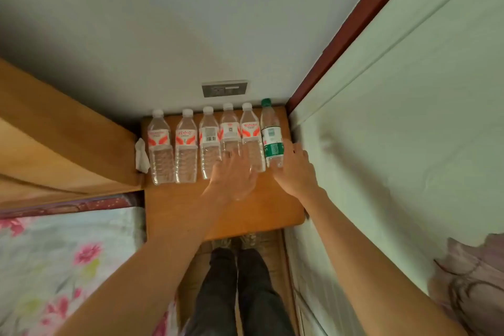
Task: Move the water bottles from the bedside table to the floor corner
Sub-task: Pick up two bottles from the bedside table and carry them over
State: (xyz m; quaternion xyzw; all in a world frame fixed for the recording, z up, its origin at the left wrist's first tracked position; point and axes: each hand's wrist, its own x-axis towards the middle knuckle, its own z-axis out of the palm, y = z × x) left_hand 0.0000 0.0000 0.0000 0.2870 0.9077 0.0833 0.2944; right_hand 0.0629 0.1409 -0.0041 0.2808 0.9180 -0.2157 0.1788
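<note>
While five red-label bottles (186, 144) and one green-label bottle (271, 142) stand in a row at twelve o'clock on the bedside table (191, 207), the left hand (231, 177) reaches spread-fingered, holding nothing, toward the fourth and fifth. The right hand (296, 169) touches the green-label bottle at its three o'clock side; whether it grips is unclear. A sideways knock could topple the tight row. Blur hides fingertips; the destination is out of view.

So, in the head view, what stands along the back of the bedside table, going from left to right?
White tissue → five white-capped bottles with red labels → green-capped bottle.
</note>
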